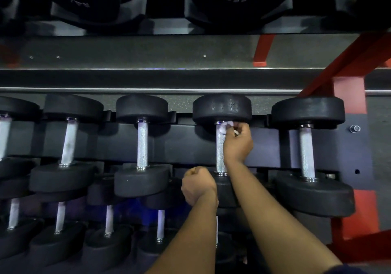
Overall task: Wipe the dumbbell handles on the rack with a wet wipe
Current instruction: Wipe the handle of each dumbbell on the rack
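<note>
At the far end of this middle-row handle (220, 146), my right hand (238, 141) pinches the wet wipe (225, 126) against it; my left hand (197, 186) is fisted on the near head. I judge most handles remain.

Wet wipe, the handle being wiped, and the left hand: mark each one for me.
wet wipe (226, 126), head view, on the crumpled white wad.
dumbbell handle (220, 153), head view, on the knurled middle of the bar.
left hand (197, 186), head view, on the back of the closed fist.
</note>
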A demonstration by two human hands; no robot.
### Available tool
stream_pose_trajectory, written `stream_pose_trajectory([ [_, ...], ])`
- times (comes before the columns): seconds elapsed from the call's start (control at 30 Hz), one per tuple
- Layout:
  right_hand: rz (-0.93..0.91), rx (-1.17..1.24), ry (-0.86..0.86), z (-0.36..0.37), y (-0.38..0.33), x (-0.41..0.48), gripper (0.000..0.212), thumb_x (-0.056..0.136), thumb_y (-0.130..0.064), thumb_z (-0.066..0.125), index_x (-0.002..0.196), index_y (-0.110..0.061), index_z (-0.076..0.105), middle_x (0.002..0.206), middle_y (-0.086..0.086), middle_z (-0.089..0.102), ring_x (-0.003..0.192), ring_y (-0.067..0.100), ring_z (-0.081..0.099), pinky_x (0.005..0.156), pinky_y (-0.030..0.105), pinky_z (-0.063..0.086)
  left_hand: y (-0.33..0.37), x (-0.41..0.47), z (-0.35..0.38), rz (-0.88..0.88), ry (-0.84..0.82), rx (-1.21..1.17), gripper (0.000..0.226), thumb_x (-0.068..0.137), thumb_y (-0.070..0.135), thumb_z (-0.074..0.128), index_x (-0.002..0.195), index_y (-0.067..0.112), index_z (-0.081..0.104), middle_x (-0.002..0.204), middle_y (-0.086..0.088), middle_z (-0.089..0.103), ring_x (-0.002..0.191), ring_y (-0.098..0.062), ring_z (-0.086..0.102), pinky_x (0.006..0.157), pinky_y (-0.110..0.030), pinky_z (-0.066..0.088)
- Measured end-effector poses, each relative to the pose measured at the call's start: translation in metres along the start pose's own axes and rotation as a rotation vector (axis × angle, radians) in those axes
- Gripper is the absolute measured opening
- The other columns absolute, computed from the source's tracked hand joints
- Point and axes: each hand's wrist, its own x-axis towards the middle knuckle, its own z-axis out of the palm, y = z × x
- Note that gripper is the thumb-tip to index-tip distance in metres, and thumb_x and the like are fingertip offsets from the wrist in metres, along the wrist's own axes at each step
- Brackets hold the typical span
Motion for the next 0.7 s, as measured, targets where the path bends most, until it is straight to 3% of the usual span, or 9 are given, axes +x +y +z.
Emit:
stream_pose_trajectory([
  [0.1, 0.296, 0.188, -0.061, 0.002, 0.003, 0.011, 0.003, 0.085, -0.018, 0.068, 0.082, -0.018, 0.067, 0.062, -0.005, 0.059, 0.056, 0.009, 0.049, 0.061, 0.025, 0.042, 0.0, -0.002, -0.001, -0.004, -0.006, 0.012, 0.025, 0.08, 0.027, 0.047, 0.085, 0.022, 0.071, 0.092, -0.006, 0.068, 0.084, -0.031, 0.06, 0.076, -0.034, 0.051],
  [0.27, 0.305, 0.267, -0.058, 0.004, 0.0, 0.007, 0.006, 0.085, -0.013, 0.066, 0.081, -0.018, 0.064, 0.066, -0.004, 0.061, 0.057, 0.007, 0.052, 0.056, 0.02, 0.045, 0.002, 0.0, -0.001, 0.003, -0.001, 0.011, 0.026, 0.08, 0.028, 0.048, 0.089, 0.022, 0.072, 0.095, -0.008, 0.069, 0.087, -0.032, 0.061, 0.077, -0.034, 0.051],
  [0.4, 0.755, 0.545, -0.461, 0.007, 0.001, 0.024, 0.022, 0.095, -0.014, 0.049, 0.084, -0.006, 0.066, 0.067, 0.007, 0.07, 0.055, 0.016, 0.067, 0.048, 0.019, 0.05, 0.0, 0.001, -0.001, 0.004, 0.01, 0.008, 0.029, 0.079, 0.032, 0.049, 0.093, 0.022, 0.073, 0.095, -0.008, 0.07, 0.088, -0.033, 0.062, 0.08, -0.039, 0.054],
  [0.47, 0.839, 0.573, -0.586, 0.005, -0.004, 0.029, 0.032, 0.097, -0.02, 0.04, 0.086, -0.007, 0.067, 0.07, 0.006, 0.072, 0.056, 0.015, 0.069, 0.046, 0.016, 0.048, -0.001, 0.001, 0.0, 0.002, 0.007, 0.002, 0.03, 0.079, 0.033, 0.048, 0.092, 0.022, 0.072, 0.095, -0.008, 0.07, 0.086, -0.033, 0.062, 0.08, -0.039, 0.054],
  [0.57, 0.745, 0.479, -0.537, 0.008, -0.012, 0.03, 0.027, 0.094, -0.011, 0.041, 0.1, 0.001, 0.065, 0.079, 0.011, 0.073, 0.065, 0.019, 0.07, 0.051, 0.02, 0.053, -0.001, 0.0, -0.001, 0.006, 0.005, 0.002, 0.029, 0.081, 0.032, 0.048, 0.093, 0.021, 0.072, 0.094, -0.008, 0.069, 0.086, -0.032, 0.061, 0.079, -0.038, 0.053],
  [0.63, 0.603, 0.394, -0.397, 0.01, -0.008, 0.027, 0.017, 0.089, -0.005, 0.051, 0.089, 0.0, 0.067, 0.079, 0.014, 0.069, 0.065, 0.024, 0.065, 0.057, 0.028, 0.055, -0.001, 0.001, 0.0, 0.007, 0.001, 0.005, 0.028, 0.081, 0.031, 0.048, 0.093, 0.021, 0.072, 0.094, -0.008, 0.069, 0.086, -0.032, 0.061, 0.08, -0.038, 0.053],
  [0.7, 0.369, 0.198, -0.229, 0.002, -0.005, 0.016, 0.013, 0.086, -0.012, 0.059, 0.074, -0.014, 0.063, 0.066, 0.0, 0.062, 0.058, 0.014, 0.055, 0.056, 0.025, 0.045, -0.001, 0.001, -0.001, 0.006, -0.002, 0.005, 0.028, 0.081, 0.031, 0.048, 0.093, 0.021, 0.072, 0.094, -0.008, 0.069, 0.085, -0.032, 0.061, 0.079, -0.037, 0.053],
])
